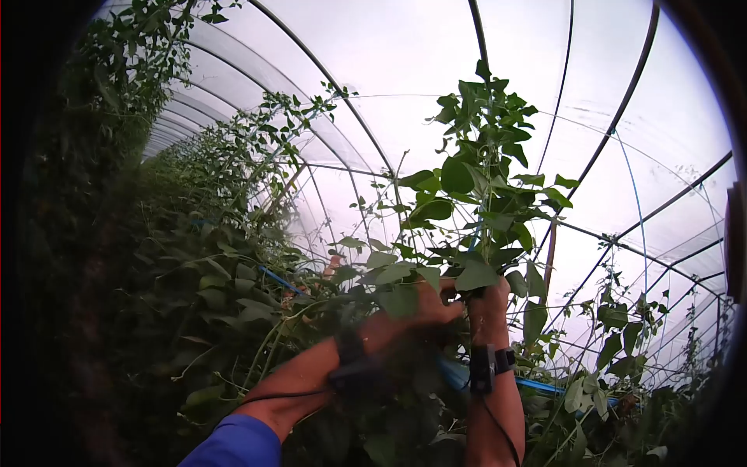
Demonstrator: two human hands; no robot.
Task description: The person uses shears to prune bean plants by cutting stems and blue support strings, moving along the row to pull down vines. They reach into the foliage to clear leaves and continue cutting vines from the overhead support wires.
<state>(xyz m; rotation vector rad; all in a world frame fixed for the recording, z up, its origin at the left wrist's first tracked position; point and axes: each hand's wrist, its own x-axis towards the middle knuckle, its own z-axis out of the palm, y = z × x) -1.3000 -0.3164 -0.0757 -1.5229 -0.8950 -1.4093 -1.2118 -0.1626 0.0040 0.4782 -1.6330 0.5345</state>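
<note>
A leafy climbing vine (489, 171) rises in front of me, with a strand of blue twine (475, 237) showing among its leaves. Both my hands are raised to the lower part of this foliage, close beside each other. My right hand (490, 300) is closed around the vine where its stems bunch together, partly behind a broad leaf (476, 275). My left hand (437, 303) reaches in from the left with curled fingers. Leaves and blur hide what its fingertips hold. Each wrist wears a dark strapped device with a cable.
Dense foliage (226, 288) fills the left side and the area below my arms. Blue cords (545, 385) run through the plants at the lower right. Overhead, curved poles (630, 86) carry pale plastic sheeting. More vines (622, 327) climb at the right.
</note>
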